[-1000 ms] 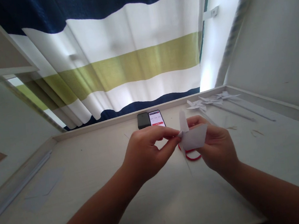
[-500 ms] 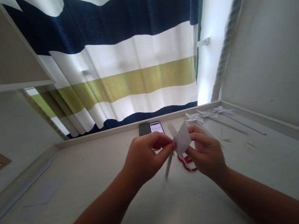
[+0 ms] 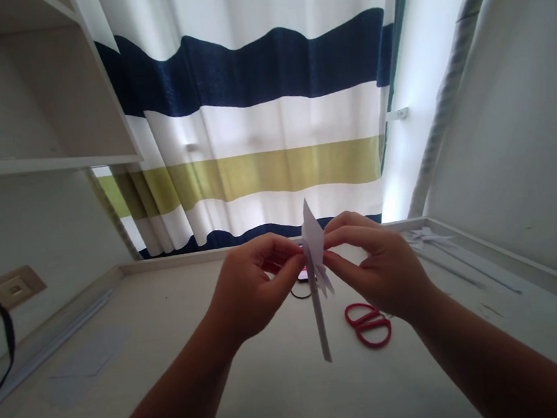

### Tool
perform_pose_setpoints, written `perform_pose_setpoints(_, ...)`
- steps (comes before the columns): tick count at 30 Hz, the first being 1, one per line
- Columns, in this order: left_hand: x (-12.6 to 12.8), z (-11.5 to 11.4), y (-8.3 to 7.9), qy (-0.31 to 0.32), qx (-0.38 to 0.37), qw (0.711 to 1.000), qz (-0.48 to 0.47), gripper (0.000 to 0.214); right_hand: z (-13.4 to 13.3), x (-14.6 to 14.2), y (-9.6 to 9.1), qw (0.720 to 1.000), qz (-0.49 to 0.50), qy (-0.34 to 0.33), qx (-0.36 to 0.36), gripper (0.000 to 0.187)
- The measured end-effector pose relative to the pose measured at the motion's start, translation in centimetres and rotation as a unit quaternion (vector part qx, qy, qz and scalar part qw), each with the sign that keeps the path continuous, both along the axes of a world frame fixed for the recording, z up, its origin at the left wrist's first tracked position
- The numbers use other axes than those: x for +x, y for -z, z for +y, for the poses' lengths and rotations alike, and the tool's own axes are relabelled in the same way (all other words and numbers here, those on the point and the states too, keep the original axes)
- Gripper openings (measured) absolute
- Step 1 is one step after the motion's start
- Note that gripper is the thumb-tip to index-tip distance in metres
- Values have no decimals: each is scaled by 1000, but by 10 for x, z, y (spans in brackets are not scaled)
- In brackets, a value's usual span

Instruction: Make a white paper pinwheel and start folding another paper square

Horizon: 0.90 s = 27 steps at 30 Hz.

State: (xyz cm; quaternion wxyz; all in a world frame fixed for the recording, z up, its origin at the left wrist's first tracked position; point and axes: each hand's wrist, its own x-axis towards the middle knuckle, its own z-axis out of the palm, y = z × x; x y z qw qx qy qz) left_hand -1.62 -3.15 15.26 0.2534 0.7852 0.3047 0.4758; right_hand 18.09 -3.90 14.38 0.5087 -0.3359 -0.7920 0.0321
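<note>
A white paper pinwheel [image 3: 312, 232] stands edge-on between my hands, with a white paper stick [image 3: 322, 331] hanging down from it. My left hand [image 3: 252, 292] pinches the top of the stick from the left, thumb and finger closed against it. From the right, the fingertips of my right hand [image 3: 383, 267] are closed on the middle of the pinwheel. The exact joint between stick and pinwheel is covered by fingertips. Red-handled scissors [image 3: 369, 325] lie on the table below my right hand, their blades partly hidden by it.
More white pinwheels [image 3: 430, 237] on sticks lie at the back right. Paper sheets [image 3: 87, 358] and long white strips [image 3: 66, 334] rest at the left. A phone [image 3: 303, 274] shows partly behind my hands. A black cable [image 3: 9, 333] hangs from a wall socket [image 3: 20, 287].
The pinwheel has turned edge-on, and its stick now hangs nearly straight down toward me. The view has tilted, leaving the scissors more exposed. Both hands still grip the paper.
</note>
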Motion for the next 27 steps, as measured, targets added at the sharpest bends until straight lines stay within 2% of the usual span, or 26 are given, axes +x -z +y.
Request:
perform_pose_setpoints(5, -11, 9, 1, 87, -87, 989, -82, 12, -7, -6, -13, 999, -30, -1, 25, 9)
perform_pose_setpoints(11, -11, 28, 12, 162, -168, 960, -158, 11, -19, 3, -17, 994, -26, 12, 105, 17)
perform_pose_setpoints(16, -5, 32, 17, 229, -215, 931, -184, 23, -21, 9, -17, 993, -45, 23, 107, 22)
perform_pose_setpoints(20, -1, 34, 19, 249, -221, 921, -204, 28, -17, 13, -13, 994, -78, 20, 67, 34)
perform_pose_setpoints(25, 1, 37, 23, 233, -245, 920, -197, 22, -18, 14, -8, 991, -116, 41, 54, 59)
perform_pose_setpoints(27, 3, 36, 22, 230, -247, 923, -183, 24, -21, 13, -9, 990, -128, 47, 40, 61)
